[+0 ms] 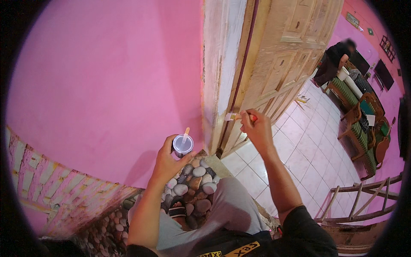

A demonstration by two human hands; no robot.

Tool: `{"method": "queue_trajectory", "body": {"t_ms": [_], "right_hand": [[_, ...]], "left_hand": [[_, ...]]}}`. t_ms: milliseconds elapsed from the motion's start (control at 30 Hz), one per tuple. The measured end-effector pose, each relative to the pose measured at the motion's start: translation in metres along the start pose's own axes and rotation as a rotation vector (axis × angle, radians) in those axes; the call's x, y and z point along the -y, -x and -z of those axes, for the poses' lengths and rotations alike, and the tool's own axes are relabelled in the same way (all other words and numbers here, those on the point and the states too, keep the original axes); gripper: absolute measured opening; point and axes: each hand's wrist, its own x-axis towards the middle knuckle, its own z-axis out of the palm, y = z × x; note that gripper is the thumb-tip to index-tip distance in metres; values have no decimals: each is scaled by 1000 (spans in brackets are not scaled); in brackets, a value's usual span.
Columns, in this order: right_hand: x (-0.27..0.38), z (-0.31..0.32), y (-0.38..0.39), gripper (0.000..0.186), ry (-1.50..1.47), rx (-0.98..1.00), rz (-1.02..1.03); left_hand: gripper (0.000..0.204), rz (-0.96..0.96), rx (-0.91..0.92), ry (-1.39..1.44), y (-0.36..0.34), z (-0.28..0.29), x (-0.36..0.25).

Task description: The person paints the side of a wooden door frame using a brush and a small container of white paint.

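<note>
My left hand (166,162) is wrapped round a small open can of pale grey-white paint (183,146), held upright in front of the pink wall. A flat wooden stick (186,133) stands in the paint and leans on the rim. In my right hand (258,130) is a paintbrush (233,116) with a red handle end, gripped between thumb and fingers. Its pale bristles point left, at the edge of the door frame (222,85). The frame is partly coated white, with worn, bare patches. Whether the bristle tips touch the wood, I cannot tell.
A bare wooden panel door (291,55) stands ajar to the right. Beyond it lie white floor tiles (287,158), green striped chairs (361,141), a wooden ladder (364,201) and a person bending over (336,60). Pebble-patterned flooring (199,180) is under me; pink wall (107,85) fills the left.
</note>
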Motion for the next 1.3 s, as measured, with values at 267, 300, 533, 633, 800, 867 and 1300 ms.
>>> {"method": "queue_trajectory", "body": {"t_ms": [267,300,533,633,800,867,1300], "right_hand": [[19,-21,6,28,-694,-223,-194],[28,-16,7,28,-743,-314,-94],[-30,-32,57,27,-580,-188,-338],[-54,-58,47,28,-681,-162,-475],[12,-43,29,28,-838,-260,-304],[26,-22,34,28,-724,-223,-215],[94,32,65,18,-283,325,32]], "left_hand": [[65,15,30,-26,3,-2,2],[65,21,33,-25,3,-3,4],[65,11,29,-24,5,-4,2],[64,8,38,-28,4,-6,1],[63,-50,-20,-21,8,-4,8],[63,-19,-2,-36,8,-5,7],[67,-69,132,23,6,-32,11]]}}
